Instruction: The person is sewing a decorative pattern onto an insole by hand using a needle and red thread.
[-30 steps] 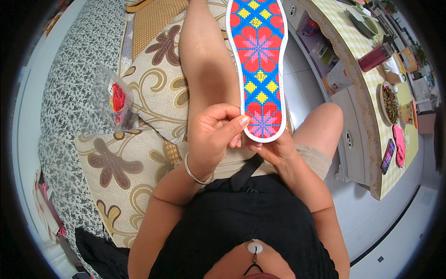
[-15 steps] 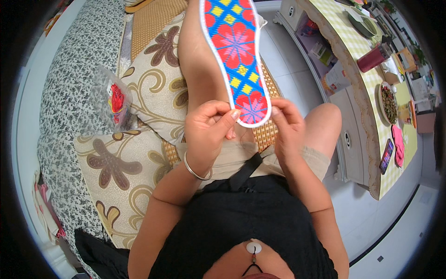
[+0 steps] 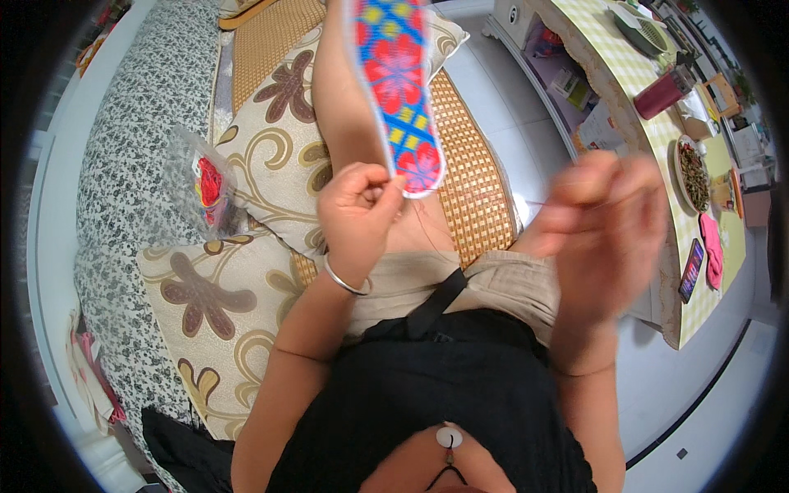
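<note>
My left hand (image 3: 356, 209) pinches the lower left edge of an embroidered insole (image 3: 398, 78), thumb on its face. The insole has a white border and red flowers with blue and yellow lattice. It is held up above my bare leg, its far end cut off by the upper edge of the view. My right hand (image 3: 612, 226) is raised off to the right, apart from the insole and smeared by motion. Whether its fingers hold anything is not clear. A thin dark red thread (image 3: 429, 223) hangs over my leg below the insole.
A clear plastic bag with red thread (image 3: 209, 182) lies on the flowered cushions (image 3: 201, 292) at left. On the right, a table with a checked cloth (image 3: 593, 34) carries a dark red bottle (image 3: 664, 92), a plate of food (image 3: 693, 174), a phone (image 3: 691, 271) and a pink cloth (image 3: 712, 251).
My right hand has left the insole's lower right edge and swung out to the right. The insole has shifted a little left and up, still held by my left hand.
</note>
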The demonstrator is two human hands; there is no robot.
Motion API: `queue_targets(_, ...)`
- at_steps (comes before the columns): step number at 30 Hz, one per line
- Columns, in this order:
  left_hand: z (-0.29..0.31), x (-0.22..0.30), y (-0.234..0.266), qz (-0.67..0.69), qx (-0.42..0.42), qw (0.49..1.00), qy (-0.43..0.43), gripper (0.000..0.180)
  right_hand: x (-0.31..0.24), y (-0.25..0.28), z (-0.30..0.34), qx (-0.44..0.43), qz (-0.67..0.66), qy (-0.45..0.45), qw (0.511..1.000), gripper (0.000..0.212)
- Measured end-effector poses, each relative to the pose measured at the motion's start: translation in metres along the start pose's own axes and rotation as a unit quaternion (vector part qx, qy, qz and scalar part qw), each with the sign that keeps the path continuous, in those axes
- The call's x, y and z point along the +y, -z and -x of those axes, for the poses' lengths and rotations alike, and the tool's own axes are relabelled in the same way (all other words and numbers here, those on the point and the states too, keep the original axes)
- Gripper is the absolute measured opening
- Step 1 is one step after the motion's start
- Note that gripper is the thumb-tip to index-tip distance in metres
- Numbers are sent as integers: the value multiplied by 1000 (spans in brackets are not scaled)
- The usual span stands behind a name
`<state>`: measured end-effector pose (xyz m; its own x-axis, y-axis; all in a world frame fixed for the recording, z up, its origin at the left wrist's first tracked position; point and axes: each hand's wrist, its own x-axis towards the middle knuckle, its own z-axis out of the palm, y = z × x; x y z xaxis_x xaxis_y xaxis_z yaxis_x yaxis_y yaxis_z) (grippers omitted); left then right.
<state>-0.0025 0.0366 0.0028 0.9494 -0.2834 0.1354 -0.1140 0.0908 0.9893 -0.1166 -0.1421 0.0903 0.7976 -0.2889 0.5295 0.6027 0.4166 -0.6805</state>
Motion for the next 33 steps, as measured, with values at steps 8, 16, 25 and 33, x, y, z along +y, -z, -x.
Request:
queue_targets(8, -73, -2, 114, -425, 248, 832, -257, 7, -309, 341, 79, 275, 163, 120, 940, 20)
queue_targets(16, -59, -13, 73, 45, 166, 984, -38, 5, -249, 317, 106, 438, 431, 220, 758, 18)
queue_targets(25, 2, 20, -7, 137, -34, 990, 24, 3, 33, 14, 21, 7, 585, 61, 809, 22)
queue_targets(33, 12, 21, -10, 136, -58, 989, -3, 3, 66, 4, 25, -64, 577, 144, 801, 22)
